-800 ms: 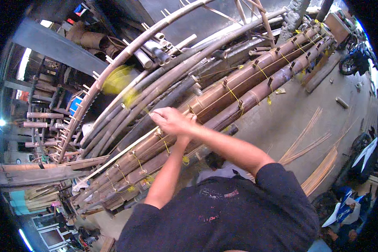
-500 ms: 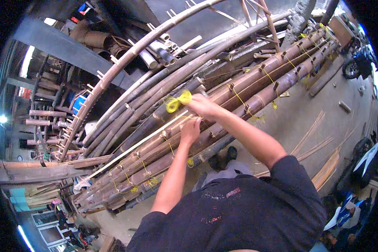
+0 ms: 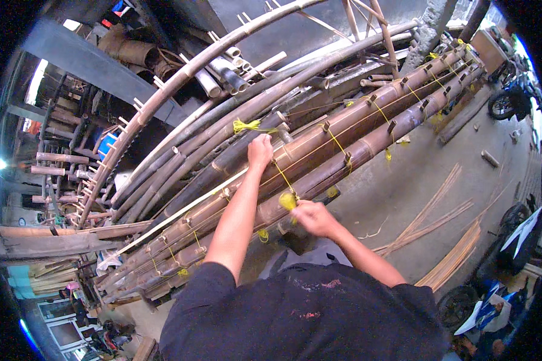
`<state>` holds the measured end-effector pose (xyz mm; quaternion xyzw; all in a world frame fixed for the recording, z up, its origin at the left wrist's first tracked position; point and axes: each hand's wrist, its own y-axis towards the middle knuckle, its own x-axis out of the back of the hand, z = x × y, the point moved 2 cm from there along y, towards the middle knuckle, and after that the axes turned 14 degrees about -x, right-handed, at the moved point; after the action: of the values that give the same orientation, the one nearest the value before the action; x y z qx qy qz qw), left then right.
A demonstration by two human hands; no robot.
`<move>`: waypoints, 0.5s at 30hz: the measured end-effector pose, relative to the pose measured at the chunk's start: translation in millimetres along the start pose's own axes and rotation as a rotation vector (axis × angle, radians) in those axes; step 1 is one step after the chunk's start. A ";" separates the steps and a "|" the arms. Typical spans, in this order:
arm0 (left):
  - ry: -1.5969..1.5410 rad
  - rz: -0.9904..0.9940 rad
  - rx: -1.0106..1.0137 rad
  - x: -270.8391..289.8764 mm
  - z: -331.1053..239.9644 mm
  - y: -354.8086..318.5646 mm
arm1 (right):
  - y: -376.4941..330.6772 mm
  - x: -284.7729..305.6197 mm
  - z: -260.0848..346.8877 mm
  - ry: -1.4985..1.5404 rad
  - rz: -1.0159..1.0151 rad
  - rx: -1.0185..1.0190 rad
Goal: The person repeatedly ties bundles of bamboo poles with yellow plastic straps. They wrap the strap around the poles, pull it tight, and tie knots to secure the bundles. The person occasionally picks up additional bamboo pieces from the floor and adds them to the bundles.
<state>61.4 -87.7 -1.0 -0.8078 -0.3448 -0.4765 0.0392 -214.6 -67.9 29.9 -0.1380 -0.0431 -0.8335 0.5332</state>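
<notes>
Head view: the left hand [image 3: 259, 150] is stretched out over the far edge of the upper pole [image 3: 298, 150], its grip curled closed like a fist; I cannot tell what, if anything, is pinched inside. Just beyond its knuckles is a yellow tuft [image 3: 245, 126], lying over the dark pole [image 3: 242, 150]. The right hand [image 3: 317, 218] is nearer the body, below and to the right of the left hand, its grip pinching a yellow twine bundle [image 3: 288, 200] at the lower pole [image 3: 320, 171]. From the bundle a yellow cord [image 3: 283, 173] slants up across the upper pole to a place near the left hand.

The upper and lower poles lie side by side, running from lower left to upper right, with short pegs [image 3: 392, 127] standing up along them and yellow ties [image 3: 335, 138] strung across. A pale strip [image 3: 180, 213] runs beside the upper pole up toward the left wrist. Behind lie bent poles [image 3: 223, 123] and a curved frame [image 3: 180, 78] set with small rungs. To the right, loose strips [image 3: 457, 256] are spread on the grey floor [image 3: 415, 180], and a motorbike [image 3: 515, 102] stands farther off.
</notes>
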 end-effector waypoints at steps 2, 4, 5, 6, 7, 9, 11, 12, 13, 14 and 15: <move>0.010 0.026 -0.082 2.8 20.4 12.3 | -1.8 -4.1 -44.4 0.569 -0.143 -0.268; -0.246 0.202 -0.030 34.8 1.4 2.1 | -8.4 -11.3 -53.0 0.990 -0.289 -0.424; -0.149 0.034 -0.148 55.7 24.4 -15.5 | -12.9 -26.0 -28.6 1.143 -0.325 -0.561; -0.087 -0.022 -0.182 76.8 35.3 -33.4 | -21.6 -47.6 -25.6 1.107 -0.180 -0.694; -0.029 -0.079 -0.229 101.4 42.6 -48.9 | -27.7 -75.9 -28.0 1.079 -0.012 -0.804; 0.121 0.172 -0.033 141.2 67.9 -99.9 | -32.7 -136.8 -29.7 1.034 0.454 -0.905; 0.120 0.678 -0.006 150.0 80.3 -150.1 | -28.2 -177.3 6.4 1.483 0.398 -0.969; 0.096 0.582 -0.020 147.6 77.6 -174.3 | -20.4 -192.9 5.6 1.825 0.210 -0.761; 0.072 0.481 -0.027 140.8 73.0 -192.9 | -12.3 -202.1 4.4 1.784 -0.228 -0.714; 0.088 0.438 -0.010 139.6 70.4 -195.7 | -0.7 -203.6 19.2 1.684 -0.454 -0.579; 0.083 0.272 -0.095 133.3 79.2 -202.4 | 9.9 -201.1 44.4 1.564 -0.660 -0.442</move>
<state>41.0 166.3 8.6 -0.8277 -0.2073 -0.5154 0.0793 -118.4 113.9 16.1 0.3925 0.4595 -0.7902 0.1025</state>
